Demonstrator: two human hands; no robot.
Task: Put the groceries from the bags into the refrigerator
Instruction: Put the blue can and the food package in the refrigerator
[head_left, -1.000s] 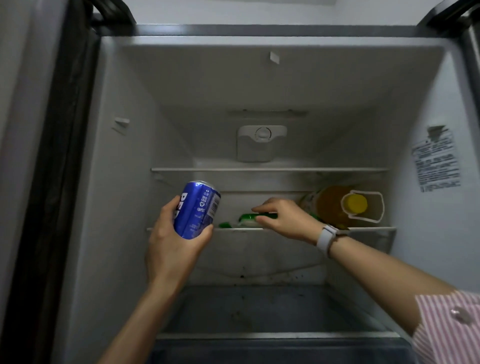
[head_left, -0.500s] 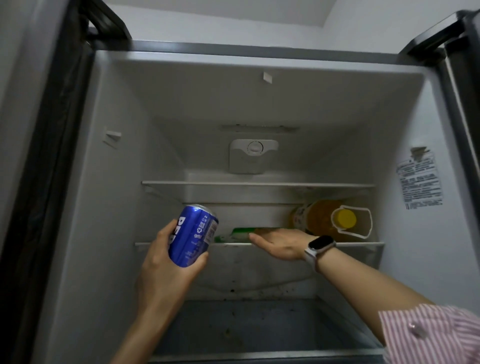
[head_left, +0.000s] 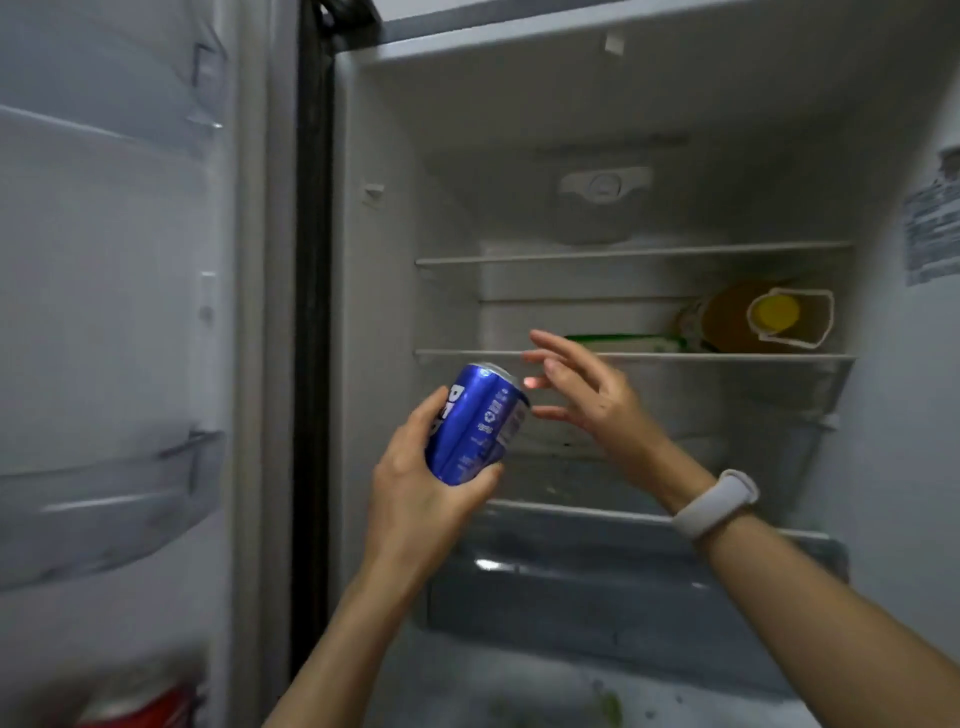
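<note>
1. The left hand (head_left: 415, 488), at the lower centre of the frame, is wrapped around a blue aluminium drink can with white lettering (head_left: 475, 423); the thumb lies along the can's left side and the fingertips curl round its lower right edge. The can tilts with its silver top toward the upper right.
2. The right hand (head_left: 587, 395), just right of the can, is empty, with the fingers spread and pointing left toward the can's top. Whether a fingertip touches the can cannot be told.
3. A pale grey band (head_left: 714, 503) circles the right wrist.
4. The can is held in front of the open white refrigerator (head_left: 384, 291), outside the shelves and just below the front edge of the lower glass shelf (head_left: 727, 357).
5. On that shelf, at the centre right of the frame, a clear plastic bottle of amber liquid with a yellow cap (head_left: 753, 317) lies on its side, cap toward the camera.
6. Left of the bottle, a flat green and white packet (head_left: 618, 342) lies on the same shelf, touching or nearly touching it.
7. The open door's clear bins (head_left: 104, 499) fill the left of the frame; a blurred red and white object (head_left: 150, 709) sits at the lower left corner.
</note>
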